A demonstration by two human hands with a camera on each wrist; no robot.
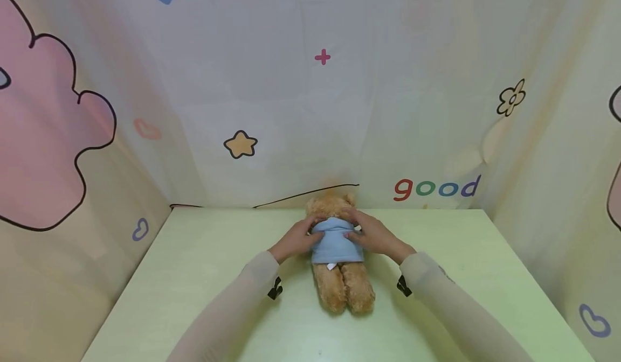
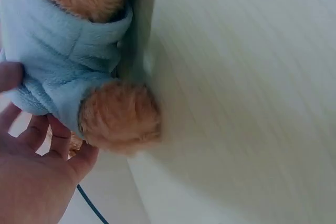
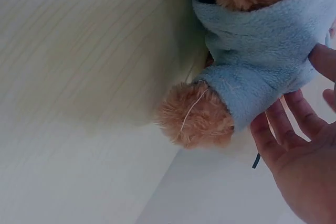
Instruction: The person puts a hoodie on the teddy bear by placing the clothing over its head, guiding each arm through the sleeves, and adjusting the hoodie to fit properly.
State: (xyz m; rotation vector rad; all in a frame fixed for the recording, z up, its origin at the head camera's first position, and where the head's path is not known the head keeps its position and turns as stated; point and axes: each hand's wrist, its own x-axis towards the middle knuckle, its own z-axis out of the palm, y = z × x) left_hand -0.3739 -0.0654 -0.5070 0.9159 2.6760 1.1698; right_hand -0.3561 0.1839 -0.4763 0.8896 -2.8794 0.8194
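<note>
A brown teddy bear [image 1: 337,249] in a light blue fleece top lies on the table, its head by the back wall and its legs towards me. A small white tag [image 1: 332,266] sticks out below the top's hem. My left hand [image 1: 297,239] grips the bear's left side in the head view, thumb on the blue cloth and fingers round the shoulder. On the other side my right hand [image 1: 378,235] holds it the same way. Each wrist view shows a furry paw beside the fingers: one paw [image 2: 119,118] on the left, another paw [image 3: 197,115] on the right. The bear's face is hidden.
The pale green table [image 1: 218,243] meets a printed cloth [image 1: 271,92] at the back, with more cloth on both sides. Black buckles [image 1: 275,288] hang under the wrists.
</note>
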